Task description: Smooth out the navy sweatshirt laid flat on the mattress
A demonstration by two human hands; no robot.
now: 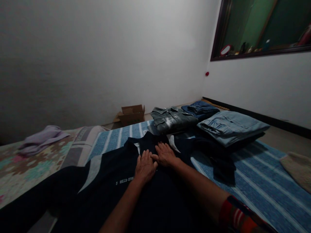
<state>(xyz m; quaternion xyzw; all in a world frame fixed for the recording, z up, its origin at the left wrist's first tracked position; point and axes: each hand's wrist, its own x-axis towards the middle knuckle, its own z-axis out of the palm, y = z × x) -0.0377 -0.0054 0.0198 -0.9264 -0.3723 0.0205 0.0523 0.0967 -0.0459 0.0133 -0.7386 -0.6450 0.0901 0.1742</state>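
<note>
The navy long-sleeved top [155,200] lies spread across the near middle of the bed, its collar [149,139] pointing to the far side. The left hand [145,166] and right hand [165,153] both rest on it just below the collar, palms down, fingers extended and gripping nothing; the right thumb appears to touch the left hand.

Pressing or sweeping unevenly here could bunch the cloth into creases under the palms. The right sleeve [223,166] runs close against the folded clothes, and in the dark I cannot tell whether it is caught beneath them; if it is, a tug on the top could drag them out of shape. The left sleeve [41,191] stretches to the near left, where it could twist if the body were moved without it.

Counted: one navy top, two hands, one folded grey denim jacket [173,119] at the far middle, one folded pair of light-blue jeans [230,124] to its right, and one dark-blue folded denim garment [200,108] farther back. There is one lilac garment [43,139] on the left, one beige cloth [297,168] at the right edge, one cardboard box [132,116] beyond the bed and one round mirror [225,50] at the window. How many dark pieces lie under the light-blue jeans is unclear.
</note>
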